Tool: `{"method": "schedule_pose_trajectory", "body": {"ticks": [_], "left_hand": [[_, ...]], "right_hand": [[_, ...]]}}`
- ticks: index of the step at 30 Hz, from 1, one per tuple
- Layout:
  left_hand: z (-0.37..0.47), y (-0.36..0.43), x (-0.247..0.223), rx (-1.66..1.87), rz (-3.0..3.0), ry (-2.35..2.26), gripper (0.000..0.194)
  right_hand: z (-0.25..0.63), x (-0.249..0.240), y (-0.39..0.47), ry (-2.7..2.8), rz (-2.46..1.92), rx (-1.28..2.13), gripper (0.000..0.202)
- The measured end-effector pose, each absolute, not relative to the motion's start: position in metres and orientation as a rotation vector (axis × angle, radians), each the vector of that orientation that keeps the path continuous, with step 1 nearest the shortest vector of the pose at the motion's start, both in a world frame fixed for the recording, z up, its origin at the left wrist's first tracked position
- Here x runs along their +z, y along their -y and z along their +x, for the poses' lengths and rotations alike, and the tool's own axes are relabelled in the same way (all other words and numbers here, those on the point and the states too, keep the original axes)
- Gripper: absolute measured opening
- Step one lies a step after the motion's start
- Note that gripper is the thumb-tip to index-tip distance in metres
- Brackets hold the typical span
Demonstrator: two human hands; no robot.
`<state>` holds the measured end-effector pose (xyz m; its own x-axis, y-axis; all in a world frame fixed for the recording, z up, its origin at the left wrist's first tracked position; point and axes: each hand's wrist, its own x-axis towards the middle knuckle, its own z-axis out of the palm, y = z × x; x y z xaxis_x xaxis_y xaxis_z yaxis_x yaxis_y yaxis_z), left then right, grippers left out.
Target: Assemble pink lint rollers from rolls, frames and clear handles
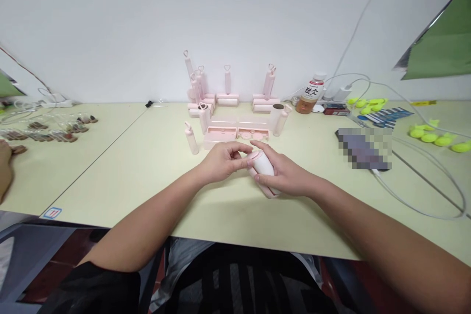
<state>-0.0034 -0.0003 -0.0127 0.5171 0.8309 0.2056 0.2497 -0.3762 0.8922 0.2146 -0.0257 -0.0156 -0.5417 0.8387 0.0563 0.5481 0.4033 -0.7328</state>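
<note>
In front of me, my right hand [285, 171] is wrapped round a lint roller head [263, 166], a white roll in a pale pink case, tilted above the table. My left hand [224, 159] has its fingers curled at the pink end of this roller head, with the thumb pressed against it. Just beyond my hands lie two open pink cases [222, 133] side by side. A pink handle [191, 138] with a loop stands left of them. On the right, another handle [282, 121] stands beside a white roll [275, 114].
Several pink lint rollers with heart-topped handles [227, 80] stand by the wall. Toward the right are a drink bottle [311, 94], a blurred phone [362, 149] with a white cable [423, 208], and yellow-green pieces [429, 132]. Another person's hand [5, 167] is at the far left near small bagged items [55, 130].
</note>
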Motion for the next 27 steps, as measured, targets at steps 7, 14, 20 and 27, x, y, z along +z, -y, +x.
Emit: {"method": "schedule_pose_trajectory", "body": {"ticks": [7,14,20,27], "left_hand": [[-0.042,-0.017,0.008,1.551,2.400,-1.526,0.028],[-0.077,-0.040,0.019,0.978,2.051,-2.250,0.035],[-0.078,-0.043,0.018,0.747,1.915,-2.249,0.016],[-0.092,-0.034,0.038,1.311,1.509,-1.788,0.020]], "right_hand": [[0.232,-0.027,-0.003,1.947,-1.691,0.764,0.065],[0.233,-0.022,-0.006,1.952,-1.955,0.686,0.069],[0.233,-0.028,-0.006,2.025,-1.894,0.616,0.068],[0.228,-0.024,0.002,2.031,-1.690,0.341,0.059]]}}
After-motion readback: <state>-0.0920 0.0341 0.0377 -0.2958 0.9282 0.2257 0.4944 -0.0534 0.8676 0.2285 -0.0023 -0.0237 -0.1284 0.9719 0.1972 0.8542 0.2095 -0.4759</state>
